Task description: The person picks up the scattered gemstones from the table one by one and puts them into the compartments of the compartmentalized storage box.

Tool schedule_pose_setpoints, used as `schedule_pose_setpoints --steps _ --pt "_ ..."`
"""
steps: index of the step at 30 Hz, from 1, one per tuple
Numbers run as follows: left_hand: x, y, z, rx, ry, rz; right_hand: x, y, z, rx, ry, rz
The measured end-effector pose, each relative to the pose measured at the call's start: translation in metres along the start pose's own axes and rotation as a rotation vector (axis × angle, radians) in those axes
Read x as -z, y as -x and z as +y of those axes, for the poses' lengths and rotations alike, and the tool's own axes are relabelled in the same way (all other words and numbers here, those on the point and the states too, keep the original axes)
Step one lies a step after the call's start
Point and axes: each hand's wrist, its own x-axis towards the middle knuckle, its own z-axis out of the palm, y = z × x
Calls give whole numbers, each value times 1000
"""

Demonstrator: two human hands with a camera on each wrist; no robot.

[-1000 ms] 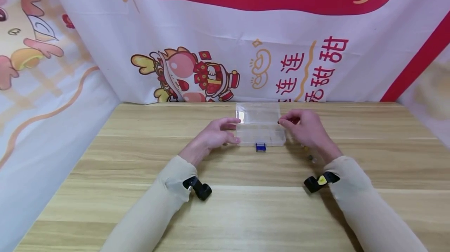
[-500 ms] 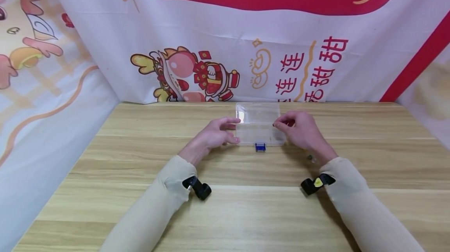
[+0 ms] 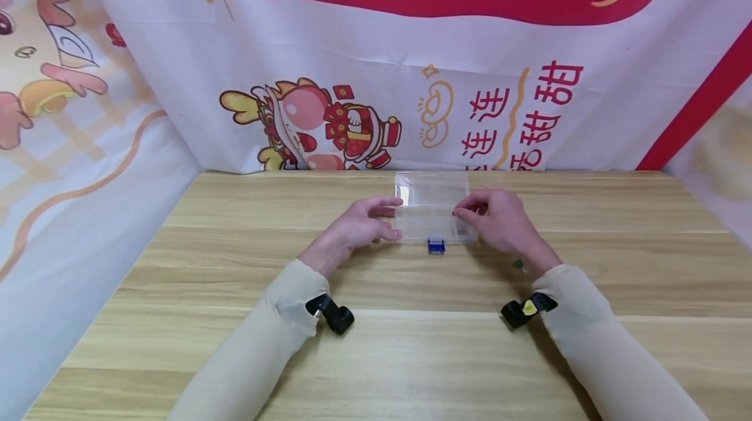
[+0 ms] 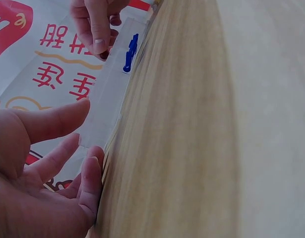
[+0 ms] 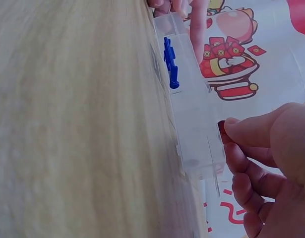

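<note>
A clear plastic compartment box [image 3: 425, 222] lies on the wooden table with its lid [image 3: 431, 187] laid back. Its blue latch [image 3: 436, 247] hangs at the front edge. At the box's left end is my left hand [image 3: 360, 222], thumb and fingers spread loosely against the side. My right hand [image 3: 499, 217] is over the right part of the box, thumb and forefinger pinching a small dark red piece [image 5: 222, 130]. The right wrist view shows that piece just above the box wall; the fingers hide most of it, so its kind is unclear.
A small dark green piece [image 3: 519, 264] lies on the table [image 3: 411, 356] beside the right wrist. Behind the table's far edge hangs a printed cloth [image 3: 376, 42]. Wrist cameras [image 3: 337, 320] are strapped to both sleeves.
My right hand has moved left and slightly nearer, from the box's right edge to over its right compartments, still pinching the small piece. My left hand has stayed in place.
</note>
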Motion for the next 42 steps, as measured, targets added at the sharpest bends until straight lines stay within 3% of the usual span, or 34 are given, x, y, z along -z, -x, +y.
schedule_pose_setpoints --steps 24,42 --pt "-1 2 -2 -36 -11 -21 -2 2 -1 46 53 8" --pt "0 0 -1 -16 -10 -4 -5 0 0 60 69 30"
